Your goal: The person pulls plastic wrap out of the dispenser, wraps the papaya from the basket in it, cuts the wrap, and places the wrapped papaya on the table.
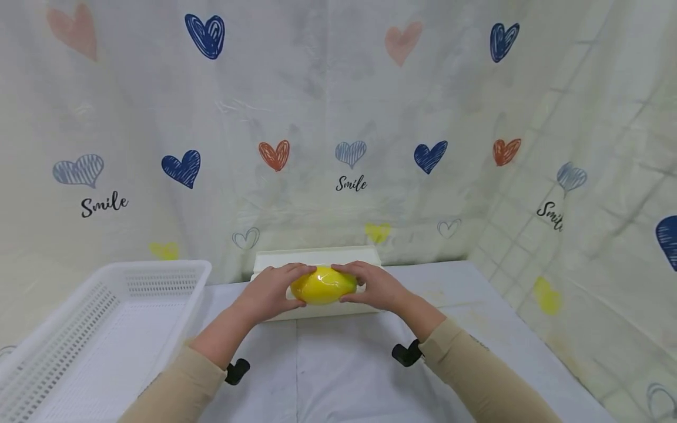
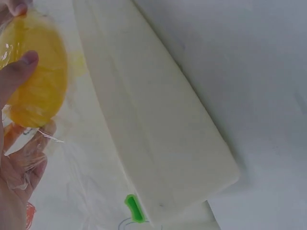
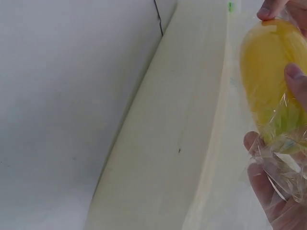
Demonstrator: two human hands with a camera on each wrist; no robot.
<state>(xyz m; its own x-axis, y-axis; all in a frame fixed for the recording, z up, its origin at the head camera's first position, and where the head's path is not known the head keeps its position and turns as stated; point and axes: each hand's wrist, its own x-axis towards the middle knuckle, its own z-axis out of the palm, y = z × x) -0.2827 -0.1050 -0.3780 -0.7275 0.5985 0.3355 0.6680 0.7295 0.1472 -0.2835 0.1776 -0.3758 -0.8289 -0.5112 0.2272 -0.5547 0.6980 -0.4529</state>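
Observation:
A yellow mango [image 1: 324, 286] with a greenish right end is held up between both hands, over a long cream-white box [image 1: 317, 257]. Clear cling film [image 3: 283, 167] wraps the fruit, and loose crumpled film trails across the fingers. My left hand [image 1: 268, 292] grips one end, its thumb lying on the yellow skin in the left wrist view. At the greenish end, my right hand [image 1: 379, 289] holds the mango between thumb and fingers. A small green piece [image 2: 134, 208] sits at the edge of the box in the left wrist view.
On the left stands a white perforated plastic basket [image 1: 158, 268]. A white cloth [image 1: 338, 376] covers the table. Behind and to the right hangs a curtain [image 1: 328, 88] printed with hearts and the word "Smile". Each wrist carries a small black camera mount [image 1: 406, 353].

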